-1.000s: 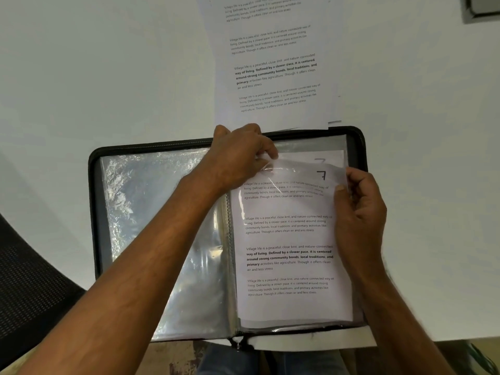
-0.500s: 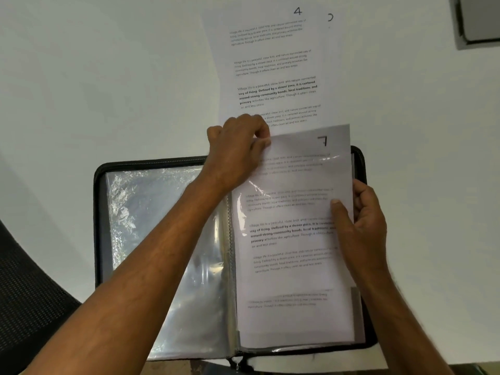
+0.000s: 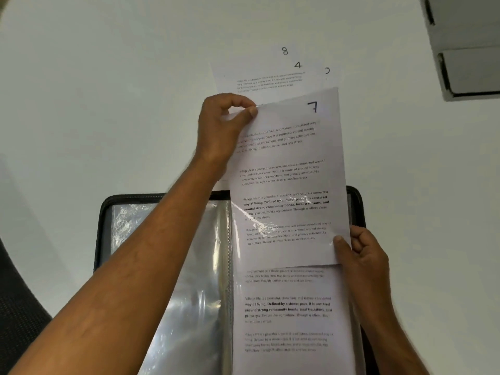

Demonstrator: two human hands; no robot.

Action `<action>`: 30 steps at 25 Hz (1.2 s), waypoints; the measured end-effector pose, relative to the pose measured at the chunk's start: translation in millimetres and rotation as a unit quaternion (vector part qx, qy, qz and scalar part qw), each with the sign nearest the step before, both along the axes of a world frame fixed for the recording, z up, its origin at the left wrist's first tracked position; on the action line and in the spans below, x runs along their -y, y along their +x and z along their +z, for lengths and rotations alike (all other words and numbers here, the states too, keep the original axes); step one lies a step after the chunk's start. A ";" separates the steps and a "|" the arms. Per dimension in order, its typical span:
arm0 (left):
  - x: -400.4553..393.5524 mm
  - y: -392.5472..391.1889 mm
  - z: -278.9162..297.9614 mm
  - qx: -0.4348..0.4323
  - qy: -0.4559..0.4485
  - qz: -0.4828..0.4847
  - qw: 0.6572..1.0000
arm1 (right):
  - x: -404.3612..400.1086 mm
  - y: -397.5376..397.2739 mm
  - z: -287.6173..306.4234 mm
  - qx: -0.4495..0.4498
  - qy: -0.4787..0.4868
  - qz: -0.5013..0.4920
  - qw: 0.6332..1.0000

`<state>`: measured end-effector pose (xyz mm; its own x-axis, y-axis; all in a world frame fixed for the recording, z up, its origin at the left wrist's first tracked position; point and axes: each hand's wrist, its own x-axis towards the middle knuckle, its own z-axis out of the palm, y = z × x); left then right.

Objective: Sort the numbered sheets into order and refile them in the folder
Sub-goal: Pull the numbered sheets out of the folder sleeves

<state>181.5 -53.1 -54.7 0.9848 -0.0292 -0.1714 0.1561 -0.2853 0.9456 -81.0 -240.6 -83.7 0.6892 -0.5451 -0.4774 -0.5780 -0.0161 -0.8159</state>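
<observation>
A black zip folder (image 3: 105,231) with clear plastic sleeves lies open on the white table. The sheet marked 7 (image 3: 292,158) sticks more than halfway out of the top of the right-hand sleeve. My left hand (image 3: 221,131) pinches its top left corner. My right hand (image 3: 362,255) presses on the sleeve's right edge by the sheet's lower right corner. Another printed sheet (image 3: 289,315) lies in a sleeve beneath. Beyond the folder is a loose pile of sheets (image 3: 270,82), showing the numbers 8 and 4.
The white table (image 3: 108,90) extends left and right of the folder. A white box-like object (image 3: 468,47) sits at the far right corner. A dark mesh chair (image 3: 19,315) shows at the lower left.
The sheet marked 7 has slid upward out of the right-hand sleeve, pulled by my left hand. My right hand has stayed at the sleeve's right edge.
</observation>
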 end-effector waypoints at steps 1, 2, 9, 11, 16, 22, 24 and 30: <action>-4.4 0.4 1.0 -0.017 -0.036 0.012 0.999 | 0.4 1.3 -1.1 -0.003 0.003 -0.001 1.000; -9.9 -1.6 0.9 -0.044 -0.064 0.024 0.997 | 0.3 1.8 -1.8 -0.006 0.006 -0.001 1.000; -45.8 -57.8 -25.4 -0.090 0.115 -0.071 0.987 | -1.0 -0.5 -5.4 -0.009 0.019 -0.017 1.000; -51.6 -63.6 -32.2 -0.069 0.209 -0.119 0.968 | -1.0 0.8 -5.3 -0.007 0.022 -0.023 0.999; -47.9 -42.4 -23.3 -0.071 0.172 -0.084 0.979 | 0.8 3.9 -3.7 0.001 0.029 -0.044 0.999; -25.9 17.3 -24.5 -0.106 0.046 0.024 0.993 | 0.0 0.9 -6.1 0.001 0.041 -0.044 0.998; -19.3 35.3 -27.7 -0.114 0.025 0.042 0.992 | 0.8 0.0 -6.1 0.002 0.044 -0.044 0.998; -3.6 68.8 -40.3 -0.096 0.060 0.058 0.992 | 3.6 3.0 -6.8 0.008 0.057 -0.042 0.997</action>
<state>250.3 -49.5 -95.0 0.9290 0.1148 -0.3518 0.3689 -0.3629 0.8557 -77.9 -244.3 -90.5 0.6514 -0.5440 -0.5289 -0.5601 0.1255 -0.8189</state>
